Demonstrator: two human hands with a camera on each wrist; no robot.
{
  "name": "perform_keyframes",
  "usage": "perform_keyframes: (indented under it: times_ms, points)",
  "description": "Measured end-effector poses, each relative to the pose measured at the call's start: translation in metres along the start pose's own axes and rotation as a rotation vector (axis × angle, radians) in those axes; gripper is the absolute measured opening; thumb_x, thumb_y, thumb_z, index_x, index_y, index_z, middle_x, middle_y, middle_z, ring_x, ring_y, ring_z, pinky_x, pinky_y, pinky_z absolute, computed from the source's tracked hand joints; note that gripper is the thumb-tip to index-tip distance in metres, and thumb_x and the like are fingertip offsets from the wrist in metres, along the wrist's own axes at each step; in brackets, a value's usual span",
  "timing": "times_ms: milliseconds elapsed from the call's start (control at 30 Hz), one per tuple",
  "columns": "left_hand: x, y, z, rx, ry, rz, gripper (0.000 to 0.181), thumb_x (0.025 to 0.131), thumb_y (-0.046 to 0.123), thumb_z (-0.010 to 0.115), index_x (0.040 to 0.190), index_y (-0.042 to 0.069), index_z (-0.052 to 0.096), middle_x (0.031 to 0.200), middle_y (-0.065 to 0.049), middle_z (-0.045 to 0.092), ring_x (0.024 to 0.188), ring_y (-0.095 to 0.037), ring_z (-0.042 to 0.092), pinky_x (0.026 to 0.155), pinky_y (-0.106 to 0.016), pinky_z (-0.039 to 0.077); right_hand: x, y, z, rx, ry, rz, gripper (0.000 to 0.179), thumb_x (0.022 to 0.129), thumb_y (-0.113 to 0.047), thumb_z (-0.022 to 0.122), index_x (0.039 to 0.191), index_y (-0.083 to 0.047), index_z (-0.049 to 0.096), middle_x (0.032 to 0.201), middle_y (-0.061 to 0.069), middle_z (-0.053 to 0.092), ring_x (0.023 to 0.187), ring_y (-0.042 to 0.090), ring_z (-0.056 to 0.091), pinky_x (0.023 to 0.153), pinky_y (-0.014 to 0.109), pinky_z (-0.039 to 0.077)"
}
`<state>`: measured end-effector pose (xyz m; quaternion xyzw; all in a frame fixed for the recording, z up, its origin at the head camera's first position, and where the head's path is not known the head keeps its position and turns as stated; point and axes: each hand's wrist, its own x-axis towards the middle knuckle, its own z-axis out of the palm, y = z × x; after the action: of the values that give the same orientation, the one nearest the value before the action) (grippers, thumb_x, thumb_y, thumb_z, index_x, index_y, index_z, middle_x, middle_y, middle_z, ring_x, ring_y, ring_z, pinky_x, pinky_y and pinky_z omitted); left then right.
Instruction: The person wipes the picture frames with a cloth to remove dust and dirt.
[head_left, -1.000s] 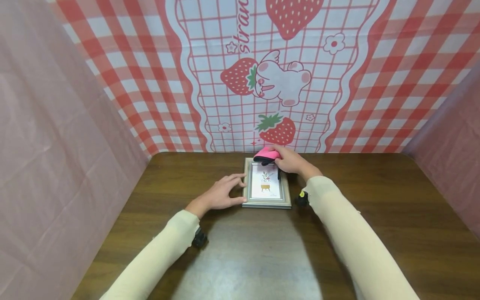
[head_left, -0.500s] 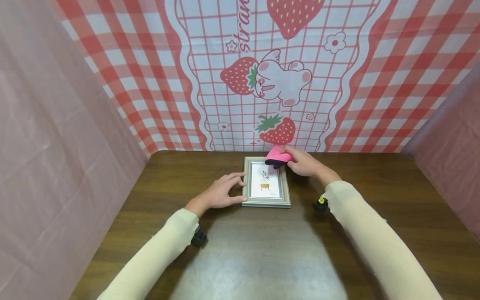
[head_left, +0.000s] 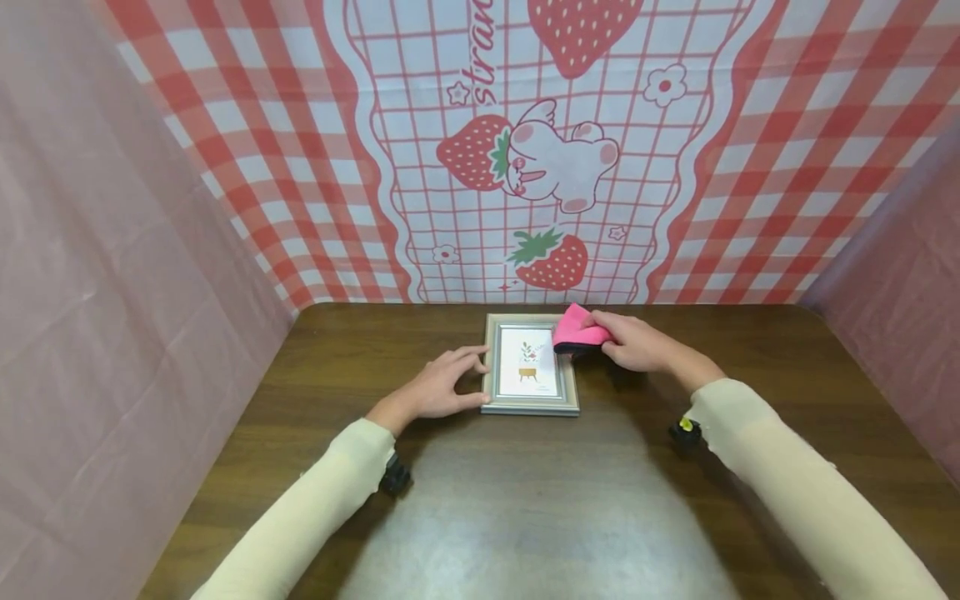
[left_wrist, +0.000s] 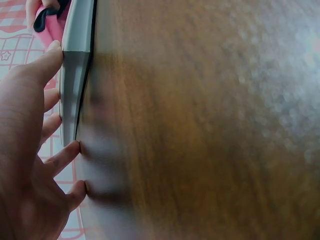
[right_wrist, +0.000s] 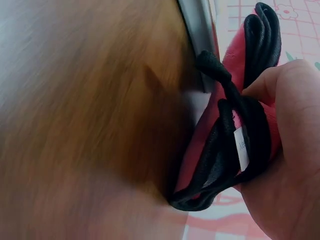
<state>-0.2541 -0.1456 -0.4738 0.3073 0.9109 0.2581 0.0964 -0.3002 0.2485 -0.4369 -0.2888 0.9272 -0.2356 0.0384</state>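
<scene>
A picture frame (head_left: 529,403) with a silvery border lies flat on the table, showing a small print of a plant in a pot. My left hand (head_left: 444,385) rests at its left edge, thumb and fingertips touching the side; the left wrist view shows the fingers (left_wrist: 62,159) spread along that edge. In my right hand (head_left: 637,342) I grip a folded pink cloth (head_left: 579,330) with black edging, held over the frame's right border. The right wrist view shows the bunched cloth (right_wrist: 240,120) with a small white tag, pinched between thumb and fingers.
The brown wooden table (head_left: 525,492) extends around the frame. Behind it hangs a red checked curtain (head_left: 360,208) with strawberry prints. Plain pinkish fabric (head_left: 127,317) borders the left side, and similar fabric hangs at the right.
My right hand has moved to the right and slightly toward me with the pink cloth, from the frame's top edge to its right border. My left hand has stayed at the left edge.
</scene>
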Motion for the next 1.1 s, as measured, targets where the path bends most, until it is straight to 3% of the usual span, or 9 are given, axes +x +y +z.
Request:
perform_keyframes:
  times_ms: [267,533,667,800,933,1100]
  points:
    - [-0.004,0.001,-0.001,0.013,0.011,-0.005,0.052,0.108,0.047,0.073,0.148,0.015,0.068,0.186,-0.003,0.037,0.168,-0.043,0.040,0.131,-0.077,0.036,-0.025,0.004,-0.003,-0.015,-0.081,0.011,0.036,0.106,0.002,0.060,0.139,-0.009,0.067,0.140,0.017,0.072,0.125,0.035,0.063,0.119,0.069,0.051]
    - [-0.003,0.001,0.001,0.001,0.009,-0.005,0.054,0.108,0.048,0.072,0.150,0.014,0.068,0.186,-0.003,0.036,0.168,-0.042,0.039,0.130,-0.080,0.034,-0.045,0.008,-0.004,-0.068,-0.119,-0.054,0.038,0.102,0.006,0.062,0.134,-0.012,0.074,0.143,0.012,0.074,0.134,0.034,0.067,0.119,0.067,0.053]
    - [-0.003,0.000,0.001,-0.001,0.010,-0.007,0.055,0.108,0.049,0.072,0.150,0.015,0.067,0.186,-0.002,0.036,0.169,-0.042,0.039,0.129,-0.082,0.033,-0.051,0.010,-0.003,-0.056,-0.125,-0.053,0.041,0.099,0.009,0.061,0.129,-0.015,0.075,0.152,0.015,0.070,0.145,0.041,0.063,0.122,0.070,0.049]
    - [0.002,-0.018,0.008,-0.005,0.022,0.010,0.056,0.106,0.057,0.071,0.147,0.020,0.069,0.186,0.000,0.037,0.168,-0.043,0.040,0.127,-0.083,0.033,-0.054,0.008,0.003,-0.063,-0.137,-0.023,0.045,0.097,0.008,0.058,0.133,-0.013,0.074,0.167,0.021,0.059,0.160,0.050,0.049,0.130,0.073,0.038]
    - [0.010,-0.043,0.022,0.006,0.048,0.035,0.060,0.104,0.070,0.068,0.145,0.026,0.069,0.186,0.005,0.037,0.167,-0.041,0.042,0.125,-0.084,0.035,-0.054,0.007,0.007,-0.074,-0.148,-0.026,0.047,0.094,0.008,0.058,0.135,-0.010,0.073,0.169,0.024,0.056,0.165,0.056,0.040,0.133,0.075,0.033]
    - [0.006,-0.038,0.019,-0.021,0.075,0.051,0.058,0.103,0.069,0.069,0.142,0.025,0.070,0.184,0.003,0.040,0.165,-0.041,0.044,0.122,-0.087,0.036,-0.053,0.006,0.006,-0.050,-0.166,-0.032,0.049,0.094,0.008,0.058,0.137,-0.010,0.071,0.171,0.024,0.054,0.166,0.059,0.035,0.133,0.076,0.031]
